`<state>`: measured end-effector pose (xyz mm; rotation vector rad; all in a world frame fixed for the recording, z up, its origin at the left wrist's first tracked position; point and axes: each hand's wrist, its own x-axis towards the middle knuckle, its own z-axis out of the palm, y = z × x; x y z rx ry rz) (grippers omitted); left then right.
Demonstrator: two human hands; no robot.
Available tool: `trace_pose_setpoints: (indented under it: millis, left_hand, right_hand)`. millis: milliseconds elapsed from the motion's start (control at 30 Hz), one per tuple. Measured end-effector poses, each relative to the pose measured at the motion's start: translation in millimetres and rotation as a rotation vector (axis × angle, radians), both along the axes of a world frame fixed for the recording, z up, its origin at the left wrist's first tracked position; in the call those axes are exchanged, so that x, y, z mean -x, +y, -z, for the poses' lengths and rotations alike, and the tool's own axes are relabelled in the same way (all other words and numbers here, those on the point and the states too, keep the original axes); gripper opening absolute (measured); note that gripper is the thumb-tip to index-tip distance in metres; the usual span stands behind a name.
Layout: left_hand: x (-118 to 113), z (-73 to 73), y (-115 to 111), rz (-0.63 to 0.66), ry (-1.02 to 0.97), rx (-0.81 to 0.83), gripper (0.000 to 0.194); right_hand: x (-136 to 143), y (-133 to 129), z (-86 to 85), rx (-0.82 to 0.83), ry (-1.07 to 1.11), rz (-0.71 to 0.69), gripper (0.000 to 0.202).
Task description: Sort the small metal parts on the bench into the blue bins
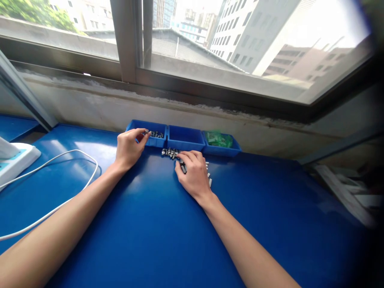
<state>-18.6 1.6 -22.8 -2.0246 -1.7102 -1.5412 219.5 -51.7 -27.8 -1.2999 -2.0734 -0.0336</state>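
My left hand [129, 149] is over the front edge of the left blue bin [158, 142]. Its thumb and forefinger pinch a small shiny metal part [148, 132], too small to name exactly. More small metal pieces [156, 135] lie in that bin. On the table in front of the bins is a pile of small metal pieces [170, 153], like short bolts or nuts. My right hand [193, 172] rests over its right side, thumb and fingers apart, fingertips at the pieces. Several pale, short cylinders [210, 182] show beyond the hand, which hides part of the pile.
The middle blue bin [186, 137] adjoins a right bin [223, 151] with green plastic bags [220, 140]. Behind them runs a wall under a window. At left, a white cable [90, 154] curves across the blue table [150, 240] near a white power strip [22, 160].
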Motion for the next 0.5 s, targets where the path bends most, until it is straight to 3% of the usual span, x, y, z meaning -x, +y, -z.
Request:
trace_pose_setpoints:
  millis: [333,500]
  left_hand:
    - [-5,1.0,-6,0.001,0.028,0.138,0.037]
    - [-17,-0.2,-14,0.188,0.233,0.068,0.031]
  right_hand:
    - [1,-2,-0.5,0.011,-0.073,0.081,0.031]
    - [2,-4,-2.7,0.029,-0.086,0.037,0.04]
